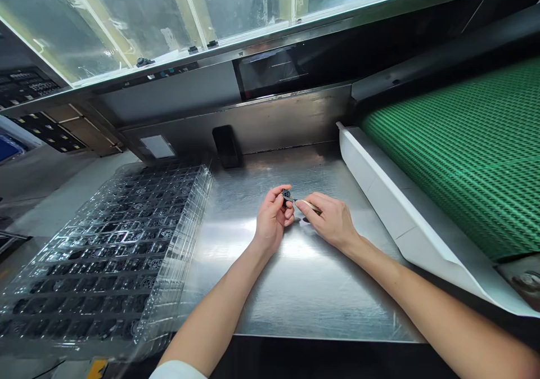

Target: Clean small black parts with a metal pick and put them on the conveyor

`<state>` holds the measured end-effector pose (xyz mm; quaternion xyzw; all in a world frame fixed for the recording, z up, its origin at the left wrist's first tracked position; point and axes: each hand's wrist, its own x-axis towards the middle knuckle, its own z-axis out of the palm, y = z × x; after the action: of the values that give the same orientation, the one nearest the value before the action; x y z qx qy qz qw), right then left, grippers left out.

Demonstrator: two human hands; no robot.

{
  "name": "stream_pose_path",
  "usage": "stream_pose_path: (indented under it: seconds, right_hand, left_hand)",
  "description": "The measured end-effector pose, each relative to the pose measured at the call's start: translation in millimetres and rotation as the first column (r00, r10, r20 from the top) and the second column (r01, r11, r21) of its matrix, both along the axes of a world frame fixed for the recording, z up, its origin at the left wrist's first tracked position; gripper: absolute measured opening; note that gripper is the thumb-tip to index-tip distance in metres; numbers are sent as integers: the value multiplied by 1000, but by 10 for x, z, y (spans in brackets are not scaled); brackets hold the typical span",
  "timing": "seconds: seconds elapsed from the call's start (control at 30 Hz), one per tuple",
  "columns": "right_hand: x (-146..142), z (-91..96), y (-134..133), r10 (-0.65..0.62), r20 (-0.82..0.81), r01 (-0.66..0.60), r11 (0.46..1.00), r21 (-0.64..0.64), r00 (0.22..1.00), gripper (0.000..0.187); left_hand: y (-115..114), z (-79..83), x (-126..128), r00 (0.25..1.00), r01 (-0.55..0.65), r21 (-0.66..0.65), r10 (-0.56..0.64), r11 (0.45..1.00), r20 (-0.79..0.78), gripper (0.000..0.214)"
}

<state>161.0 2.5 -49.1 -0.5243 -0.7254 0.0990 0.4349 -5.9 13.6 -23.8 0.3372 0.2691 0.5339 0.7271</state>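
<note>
Two bare forearms come in from the bottom edge, the left one showing a scrap of white sleeve (177, 370) at the elbow end, and they meet over the middle of a brushed steel table (295, 289) that throws back a bright glare just below the hands.

The left hand (272, 219) is raised slightly off the table with its fingers (282, 196) closed on a small black ring-shaped part (287, 194), pinched between thumb and forefinger at its top. The right hand (331, 219) sits just beside it, palm down, its fingers (306, 210) clamped on a slim pale tool (307, 204), perhaps tweezers or a small stick; its exact kind cannot be told. The tool's tip points left and reaches the black part, so that the two hands almost touch there. The part is held above the table, near its centre, well apart from the trays.

To the left, overlapping the table's left edge, lies a stack of clear plastic blister trays (126, 244), their rows of pockets holding many small dark parts like the one in hand. To the right, a white sloped guard (379, 193) runs along the table's side, and beyond it stretches a green mesh conveyor belt (464, 159). At the back, a steel wall rises behind the table with a small black block (226, 145) standing against it, a dark panel (278, 75) above, and glazed covers (169, 13) over the top.
</note>
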Motion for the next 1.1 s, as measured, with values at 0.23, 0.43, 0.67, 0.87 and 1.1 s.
stream_pose_path:
  seconds: [0.23, 0.43, 0.67, 0.87, 1.1]
  right_hand:
    - [-4, 20, -14, -33, -4, 33, 999, 19, 999, 57]
    - [-6, 31, -14, -39, 20, 38, 998, 51, 999, 59]
    - [-7, 35, -9, -42, 33, 38, 995, 90, 999, 56]
    - [7, 51, -5, -53, 25, 50, 993, 108, 998, 55]
    - [-8, 43, -10, -41, 26, 38, 993, 113, 999, 58]
  left_hand:
    - [-14, 0, 8, 1000, -13, 6, 13, 1000, -17, 32]
    - [-23, 12, 12, 1000, -16, -6, 16, 1000, -19, 33]
    - [-25, 20, 5, 1000, -19, -6, 19, 1000, -17, 32]
    - [-31, 23, 7, 1000, -7, 6, 7, 1000, -5, 31]
    - [-23, 12, 0, 1000, 7, -7, -7, 1000, 24, 32]
